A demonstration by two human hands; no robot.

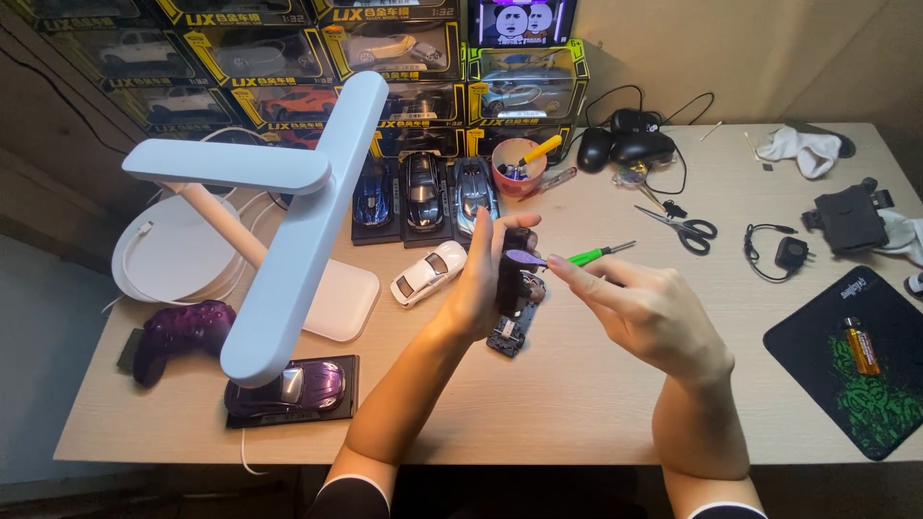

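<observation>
My left hand (479,288) grips a dark model car chassis (512,288), held upright on end over the wooden desk (577,394). My right hand (644,308) pinches a small purple part (525,258) against the top of the chassis and also holds a green-handled screwdriver (596,254), whose tip points right. A white model car (429,272) lies just left of my left hand.
A white desk lamp (288,240) spreads over the left side. Three model cars on stands (423,197) sit behind, with boxed cars along the wall. A purple car (293,387), purple game controller (183,336), scissors (678,223), pink cup (519,168), black mouse pad (856,360) lie around.
</observation>
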